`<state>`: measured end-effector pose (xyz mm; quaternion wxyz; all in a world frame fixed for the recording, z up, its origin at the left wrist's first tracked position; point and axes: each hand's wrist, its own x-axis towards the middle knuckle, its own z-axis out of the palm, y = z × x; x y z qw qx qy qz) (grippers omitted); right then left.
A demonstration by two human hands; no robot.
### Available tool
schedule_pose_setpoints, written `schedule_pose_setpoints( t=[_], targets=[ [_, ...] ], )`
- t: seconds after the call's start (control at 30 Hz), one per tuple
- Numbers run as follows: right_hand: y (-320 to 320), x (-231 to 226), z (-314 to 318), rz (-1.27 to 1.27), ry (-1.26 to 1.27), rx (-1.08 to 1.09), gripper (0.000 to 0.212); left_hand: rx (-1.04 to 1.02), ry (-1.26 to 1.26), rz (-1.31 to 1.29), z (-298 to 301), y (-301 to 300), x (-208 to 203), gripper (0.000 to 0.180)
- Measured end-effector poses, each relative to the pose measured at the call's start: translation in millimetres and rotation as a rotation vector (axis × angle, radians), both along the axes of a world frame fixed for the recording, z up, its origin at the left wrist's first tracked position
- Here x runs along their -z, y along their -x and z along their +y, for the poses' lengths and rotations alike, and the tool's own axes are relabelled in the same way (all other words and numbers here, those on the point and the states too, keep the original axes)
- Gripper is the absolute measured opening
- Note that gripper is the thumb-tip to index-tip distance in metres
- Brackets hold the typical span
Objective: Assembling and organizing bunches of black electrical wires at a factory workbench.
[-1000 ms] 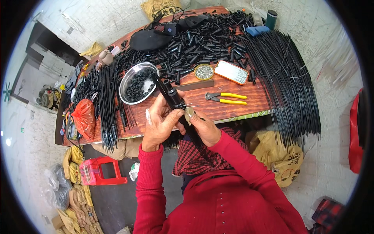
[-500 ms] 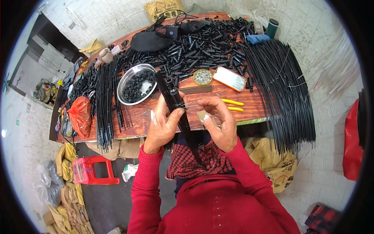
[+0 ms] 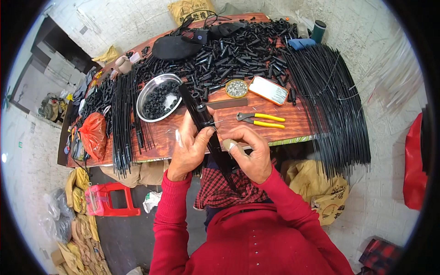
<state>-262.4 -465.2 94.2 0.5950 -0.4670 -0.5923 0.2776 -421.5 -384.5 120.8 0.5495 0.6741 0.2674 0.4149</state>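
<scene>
metal bowl (image 3: 172, 100) of black rings (image 3: 156, 97), on the surface (image 3: 298, 128); left hand (image 3: 189, 149), grasping the tilted black bundle (image 3: 200, 114) above the surface's near edge, as before; thin wire (image 3: 217, 122), projecting from the bundle; right hand (image 3: 252, 153), lower than half a second ago, fingers bent beside the bundle, any hold on the wire impossible to tell; yellow-handled pliers (image 3: 269, 117), head now uncovered.

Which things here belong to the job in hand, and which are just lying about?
Likely the job's:
- long, tapering black bundle, gripped by the left hand
- oval silver metal bowl of small black rings
- yellow-handled pliers

Apparently lying about:
- knotted red plastic bag
- red plastic stool
- green cylindrical flask
</scene>
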Motion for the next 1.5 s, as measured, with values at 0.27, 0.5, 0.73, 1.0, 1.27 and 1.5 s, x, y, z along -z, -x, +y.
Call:
schedule_pose_setpoints(
  t=[0.27, 0.5, 0.73, 1.0, 1.27, 1.5],
  targets=[
    [-6.6, -18.0, 6.0, 0.149, 0.013, 0.023, 0.020, -0.016, -0.021, -0.041, -1.9, -3.7, -0.2, 0.032],
    [-2.8, -17.5, 13.2, -0.174, -0.201, 0.173, 0.025, -0.018, -0.064, -0.054, -0.7, -6.2, 1.9, 0.033],
    [-5.7, -8.1, 13.0, -0.119, -0.193, 0.162, 0.023, -0.031, -0.096, -0.026, -0.8, -18.5, 1.0, 0.030],
    [-76.8, 29.0, 6.9, -0.387, 0.087, 0.167, 0.027, -0.017, -0.042, -0.060, -0.9, -8.6, 3.0, 0.032],
    [-123.6, 84.1, 16.3, -0.819, 0.159, 0.130, 0.036, 0.013, 0.017, -0.087, 5.3, -3.7, -1.6, 0.034],
    [-131.5, 90.8, 40.1, -1.115, 0.070, 0.205, 0.031, 0.007, 0.007, -0.095, 3.6, 6.7, 1.6, 0.033]
  ],
)
